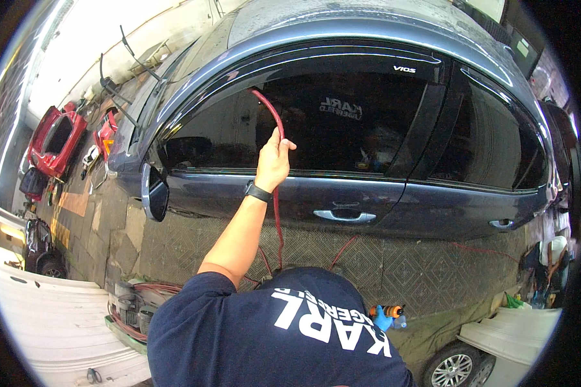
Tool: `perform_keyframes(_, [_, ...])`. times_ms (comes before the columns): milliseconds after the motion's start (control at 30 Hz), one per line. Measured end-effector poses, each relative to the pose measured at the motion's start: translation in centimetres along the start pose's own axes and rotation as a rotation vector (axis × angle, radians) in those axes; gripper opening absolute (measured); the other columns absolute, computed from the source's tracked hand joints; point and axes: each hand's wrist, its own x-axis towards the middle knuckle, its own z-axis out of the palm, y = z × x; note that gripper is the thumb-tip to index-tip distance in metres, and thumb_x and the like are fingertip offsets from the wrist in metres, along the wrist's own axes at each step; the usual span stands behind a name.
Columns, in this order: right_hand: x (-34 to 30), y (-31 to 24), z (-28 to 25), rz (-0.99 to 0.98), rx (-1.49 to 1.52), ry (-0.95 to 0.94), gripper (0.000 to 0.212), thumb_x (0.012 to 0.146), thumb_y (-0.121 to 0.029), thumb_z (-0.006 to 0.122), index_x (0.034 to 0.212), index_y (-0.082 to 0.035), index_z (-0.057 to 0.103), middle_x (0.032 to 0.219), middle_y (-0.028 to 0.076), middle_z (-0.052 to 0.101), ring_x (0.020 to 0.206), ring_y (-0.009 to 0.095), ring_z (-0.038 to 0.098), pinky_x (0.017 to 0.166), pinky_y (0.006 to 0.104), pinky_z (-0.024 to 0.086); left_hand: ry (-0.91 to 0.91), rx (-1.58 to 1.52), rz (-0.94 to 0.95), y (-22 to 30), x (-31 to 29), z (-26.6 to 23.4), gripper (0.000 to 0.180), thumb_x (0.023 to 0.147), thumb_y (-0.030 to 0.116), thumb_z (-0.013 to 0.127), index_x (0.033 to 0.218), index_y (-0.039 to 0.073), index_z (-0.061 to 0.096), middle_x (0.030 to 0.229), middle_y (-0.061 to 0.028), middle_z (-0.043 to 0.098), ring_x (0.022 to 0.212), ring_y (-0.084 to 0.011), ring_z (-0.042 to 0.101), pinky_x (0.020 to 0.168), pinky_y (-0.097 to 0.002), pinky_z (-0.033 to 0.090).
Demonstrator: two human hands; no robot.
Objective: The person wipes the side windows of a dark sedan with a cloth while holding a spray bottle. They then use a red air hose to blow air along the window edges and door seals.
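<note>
My left hand (276,161), bare, with a dark band at the wrist, is raised in front of the car's dark front side window (342,122). Its fingers close around a red hose (278,219). Above the fist a piece of the hose curves up to the left against the glass; below it, the hose hangs past the door to the floor. Low on the right, beside my dark shirt, my right hand (382,319) wears a blue glove. It grips an orange and black tool (391,311) with a translucent bluish part; the tool's exact kind is unclear, and my body hides that arm.
The dark blue car (265,200) spans the view, its side mirror (155,193) sticking out at left. Red hose coils (164,289) lie by a grey machine (126,300). Wheels (455,371) stand at lower right, red car panels (57,138) at far left.
</note>
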Motion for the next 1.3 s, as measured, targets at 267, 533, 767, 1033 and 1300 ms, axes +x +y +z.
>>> perform_keyframes(267, [-0.5, 0.9, 0.0, -0.010, 0.078, 0.003, 0.031, 0.083, -0.003, 0.084, 0.107, -0.001, 0.065, 0.097, 0.002, 0.066, 0.081, 0.016, 0.059, 0.075, 0.0371, 0.054, -0.049, -0.051, 0.008, 1.9, 0.2, 1.5, 0.035, 0.108, 0.016, 0.048, 0.136, -0.002, 0.057, 0.090, -0.0103, 0.075, 0.074, -0.0203, 0.066, 0.070, -0.0346, 0.051])
perform_keyframes(533, [-0.6, 1.3, -0.1, 0.012, 0.083, -0.008, 0.033, 0.083, -0.002, 0.084, 0.108, -0.001, 0.063, 0.099, 0.002, 0.065, 0.084, 0.016, 0.060, 0.077, 0.0365, 0.055, -0.061, -0.081, 0.074, 2.4, 0.4, 3.3, 0.036, 0.108, 0.014, 0.047, 0.140, -0.002, 0.055, 0.091, -0.0076, 0.074, 0.072, -0.0136, 0.061, 0.069, -0.0312, 0.049])
perform_keyframes(767, [0.1, 3.6, -1.1, 0.005, 0.085, 0.024, 0.035, 0.083, -0.005, 0.085, 0.111, -0.001, 0.065, 0.102, 0.004, 0.066, 0.085, 0.017, 0.060, 0.076, 0.0366, 0.055, -0.131, -0.117, 0.020, 4.7, 0.3, 5.0, 0.038, 0.108, 0.014, 0.047, 0.143, -0.002, 0.052, 0.092, -0.0097, 0.074, 0.083, -0.0184, 0.068, 0.080, -0.0329, 0.052])
perform_keyframes(1033, [0.7, 5.4, -2.1, 0.012, 0.055, 0.100, 0.036, 0.081, -0.007, 0.086, 0.110, 0.000, 0.065, 0.101, 0.004, 0.067, 0.082, 0.016, 0.061, 0.073, 0.0371, 0.054, -0.183, -0.156, 0.052, 5.5, 0.3, 7.1, 0.044, 0.108, 0.013, 0.047, 0.150, -0.002, 0.047, 0.094, -0.0119, 0.075, 0.090, -0.0228, 0.071, 0.087, -0.0346, 0.053])
perform_keyframes(1300, [-0.6, 2.5, -1.1, -0.004, 0.079, 0.107, 0.030, 0.082, -0.006, 0.083, 0.104, -0.005, 0.062, 0.090, 0.002, 0.064, 0.074, 0.016, 0.059, 0.066, 0.0370, 0.054, -0.230, -0.150, 0.072, 6.8, 0.0, 8.5, 0.046, 0.108, 0.013, 0.047, 0.151, -0.001, 0.047, 0.095, -0.0111, 0.075, 0.092, -0.0213, 0.070, 0.088, -0.0334, 0.052])
